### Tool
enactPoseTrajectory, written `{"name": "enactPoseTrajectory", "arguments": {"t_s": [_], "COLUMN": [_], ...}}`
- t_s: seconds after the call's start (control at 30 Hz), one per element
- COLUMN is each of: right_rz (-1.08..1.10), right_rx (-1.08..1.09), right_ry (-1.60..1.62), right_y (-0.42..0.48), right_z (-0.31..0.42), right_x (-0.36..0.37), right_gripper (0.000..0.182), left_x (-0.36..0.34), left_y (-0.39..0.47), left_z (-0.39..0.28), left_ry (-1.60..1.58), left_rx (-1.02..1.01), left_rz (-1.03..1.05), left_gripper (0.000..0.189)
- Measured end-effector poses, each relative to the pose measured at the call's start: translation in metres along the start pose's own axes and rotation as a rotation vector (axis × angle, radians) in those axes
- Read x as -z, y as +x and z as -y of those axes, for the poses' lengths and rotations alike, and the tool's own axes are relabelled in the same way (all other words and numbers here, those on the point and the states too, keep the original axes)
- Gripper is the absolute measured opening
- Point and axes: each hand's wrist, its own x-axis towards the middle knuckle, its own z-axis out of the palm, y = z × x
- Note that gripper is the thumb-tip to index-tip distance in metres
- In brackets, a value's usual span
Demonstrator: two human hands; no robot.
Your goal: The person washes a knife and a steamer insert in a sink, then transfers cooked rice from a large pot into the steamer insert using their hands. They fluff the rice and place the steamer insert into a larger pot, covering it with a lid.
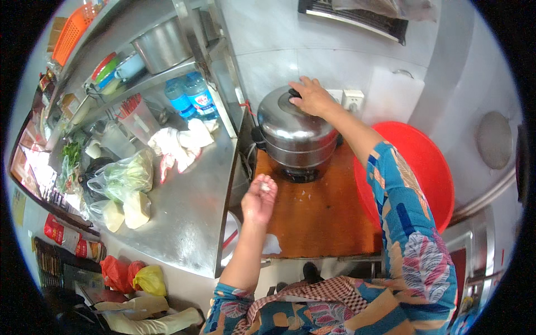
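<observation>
A lidded stainless-steel electric steamer pot [299, 134] stands on an orange-brown wooden table [326, 217] against the tiled wall. My right hand [312, 97] reaches over the domed lid, its thumb and fingers spread around the black lid knob [294, 92]; whether they grip it is not plain. To the lower left of the pot, my left hand [260, 199] is turned palm up with the fingers curled around a small white piece [264, 186], perhaps food. A few white bits [305, 195] lie on the wood in front of the pot.
A large red plastic basin [423, 176] is right of the pot. On the left, a steel counter [188, 209] bears a white cloth [180, 142], bagged vegetables [130, 171] and water bottles [194, 98]. A wall socket [353, 100] sits behind my right forearm. A shelf upright [213, 88] rises near the pot.
</observation>
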Motion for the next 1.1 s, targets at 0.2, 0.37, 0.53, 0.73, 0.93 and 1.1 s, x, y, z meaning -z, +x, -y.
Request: {"name": "enactPoseTrajectory", "arguments": {"t_s": [0.2, 0.37, 0.53, 0.73, 0.93, 1.1], "right_rz": [0.242, 0.156, 0.179, 0.23, 0.215, 0.228], "right_rx": [0.063, 0.074, 0.127, 0.101, 0.15, 0.174], "right_ry": [0.037, 0.136, 0.175, 0.056, 0.023, 0.034], "right_y": [0.046, 0.055, 0.058, 0.048, 0.051, 0.054], "right_z": [-0.019, -0.042, -0.053, -0.023, -0.023, -0.021], "right_x": [-0.024, -0.007, -0.015, -0.021, -0.025, -0.016], "right_gripper": [0.036, 0.033, 0.033, 0.029, 0.028, 0.029], "left_x": [-0.063, -0.088, -0.078, -0.034, 0.053, 0.062], "left_y": [0.008, 0.083, 0.086, 0.062, 0.048, 0.052], "left_z": [-0.054, -0.021, 0.011, -0.009, -0.014, -0.008], "left_ry": [-0.047, 0.473, 0.52, 0.516, 0.568, 0.658], "left_rx": [-0.442, -0.98, -0.56, -0.57, -0.421, -0.383], "left_rz": [0.016, 0.085, -0.086, -0.09, -0.288, -0.36], "left_gripper": [0.012, 0.046, 0.073, 0.056, 0.031, 0.029]}}
